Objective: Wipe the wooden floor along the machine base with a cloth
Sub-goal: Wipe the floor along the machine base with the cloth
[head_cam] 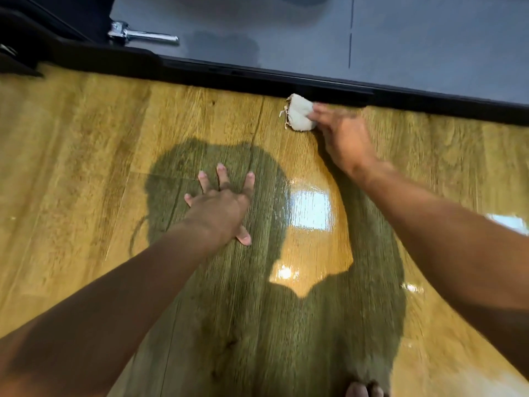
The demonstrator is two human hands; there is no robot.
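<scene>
**Cloth pressed at the foot of the machine base**

Nearest, toes (363, 391) show at the bottom edge of the wooden floor (71, 167). Farther in, the left hand (220, 207) lies flat on the boards, fingers straight and spread, holding nothing. Farther right, the blurred right hand (340, 133) grips a bunched white cloth (299, 113) on the floor, touching the black machine base (229, 77). Beyond, at far left, a chrome handle (143, 35) sits by a grey panel (429, 38).

Indoor workspace, perhaps a workshop: glossy wooden floor (86, 167), black-rimmed grey machine base (286, 84), chrome lever (143, 35).
</scene>
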